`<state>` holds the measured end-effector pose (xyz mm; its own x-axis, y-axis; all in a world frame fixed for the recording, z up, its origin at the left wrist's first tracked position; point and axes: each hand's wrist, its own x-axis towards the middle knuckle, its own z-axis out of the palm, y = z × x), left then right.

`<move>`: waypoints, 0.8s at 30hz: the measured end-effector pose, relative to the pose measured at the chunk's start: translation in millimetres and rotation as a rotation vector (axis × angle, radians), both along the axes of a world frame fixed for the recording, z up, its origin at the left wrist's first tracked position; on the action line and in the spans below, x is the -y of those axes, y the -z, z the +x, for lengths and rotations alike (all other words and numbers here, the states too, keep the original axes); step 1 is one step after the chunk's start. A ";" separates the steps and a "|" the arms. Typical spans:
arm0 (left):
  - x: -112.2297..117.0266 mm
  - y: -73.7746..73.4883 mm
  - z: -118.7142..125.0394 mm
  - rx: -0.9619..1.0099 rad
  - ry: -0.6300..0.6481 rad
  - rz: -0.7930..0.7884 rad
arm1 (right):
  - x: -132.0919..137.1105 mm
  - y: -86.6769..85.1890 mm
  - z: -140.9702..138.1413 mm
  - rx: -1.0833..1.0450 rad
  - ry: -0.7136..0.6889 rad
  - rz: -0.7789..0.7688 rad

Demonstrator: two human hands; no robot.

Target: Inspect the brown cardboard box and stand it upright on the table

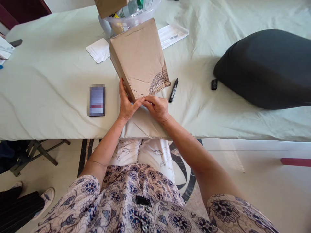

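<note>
The cardboard box [138, 55] is at the near side of the table [60, 74], its left face gripped by the left hand [127, 105]. The right hand's [157, 108] fingers curl at its near edge (whether pinching cannot be told); firm left bracing should steady such work.

A cardboard box [138, 60] partly hides a plastic tub [149, 13] toward the far edge of the worktop [60, 90] and one end each of a left paper [98, 50] and a right paper [178, 32], their print too small to read. The picture's top cuts off the tub and a second carton [109, 7]; its right side, a dark rounded object [264, 69]. By the near edge, a phone [97, 101] is blurred into blocks.
</note>
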<state>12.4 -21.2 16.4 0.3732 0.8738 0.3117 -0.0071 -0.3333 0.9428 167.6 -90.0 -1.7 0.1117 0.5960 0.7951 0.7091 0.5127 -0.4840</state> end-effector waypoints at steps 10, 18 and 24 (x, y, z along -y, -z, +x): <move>2.3 -10.3 -3.5 0.203 0.025 -0.060 | -10.2 8.4 29.0 -0.464 0.166 0.026; -7.8 -3.7 -6.2 0.309 0.052 -0.085 | -13.0 11.7 43.5 -0.476 0.233 -0.016; -7.5 -6.4 -6.1 0.456 0.075 -0.219 | -11.3 6.0 46.3 -0.396 0.243 -0.030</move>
<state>6.3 -13.7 22.8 0.3064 0.9129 0.2697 -0.4501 -0.1107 0.8861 213.9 -78.7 -7.7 0.5428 0.5371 0.6456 0.5645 0.3359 -0.7540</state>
